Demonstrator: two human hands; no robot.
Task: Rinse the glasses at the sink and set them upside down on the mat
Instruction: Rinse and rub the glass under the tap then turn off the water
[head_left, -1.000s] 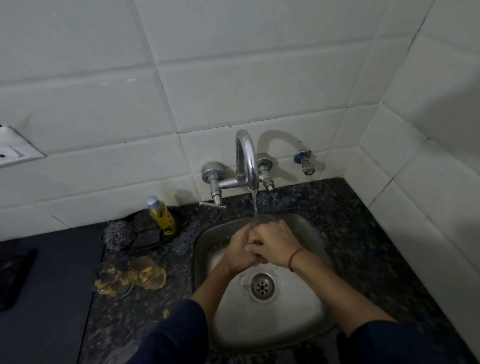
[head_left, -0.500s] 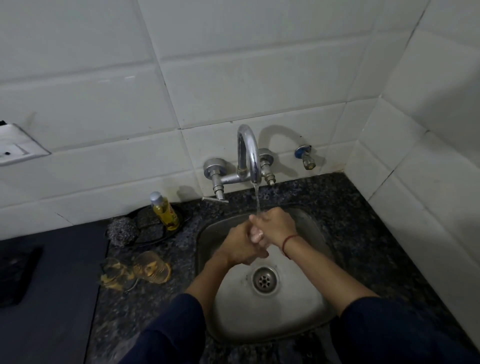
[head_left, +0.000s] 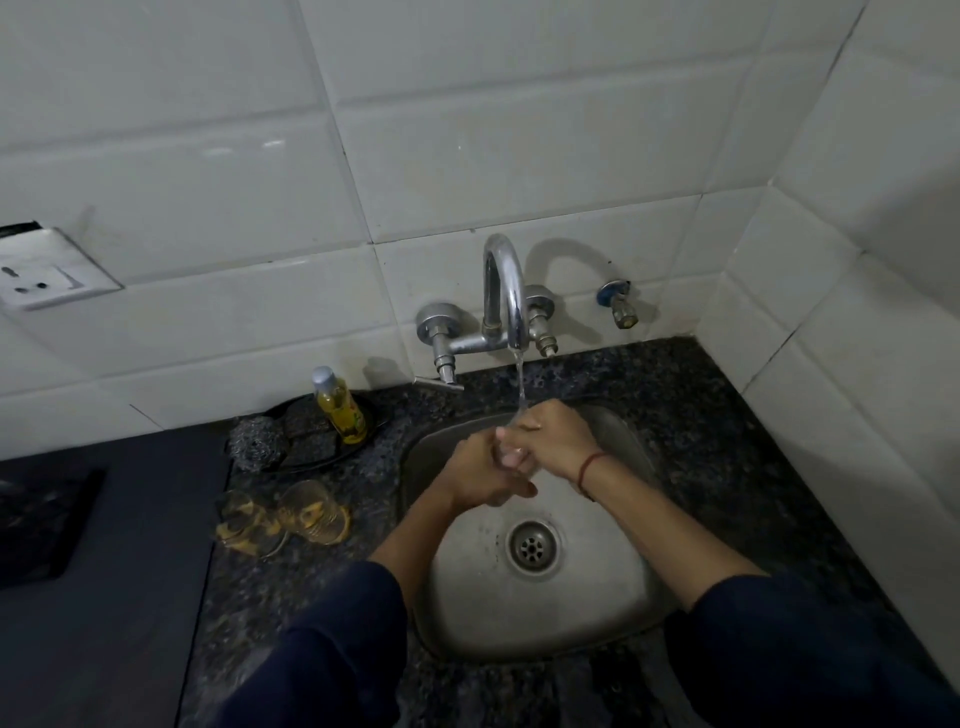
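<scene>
Two clear drinking glasses with yellowish residue (head_left: 291, 517) lie tipped on the speckled dark stone counter, just left of the steel sink (head_left: 597, 597), untouched. Over the basin the left hand (head_left: 480, 475) and right hand (head_left: 558, 441) are pressed together under the thin stream from the curved chrome tap (head_left: 503, 291); whether they enclose anything I cannot tell. Rinsing seems barely begun. Next, I'd judge, a hand must reach left for a glass; no mat is clearly visible

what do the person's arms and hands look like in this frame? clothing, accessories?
Bare hands, no gloves. Both arms wear dark navy sleeves pushed up, forearms uncovered: left sleeve, right sleeve. A thin red thread bracelet circles the right wrist. No rings or watch visible on the left hand or right hand.
</scene>
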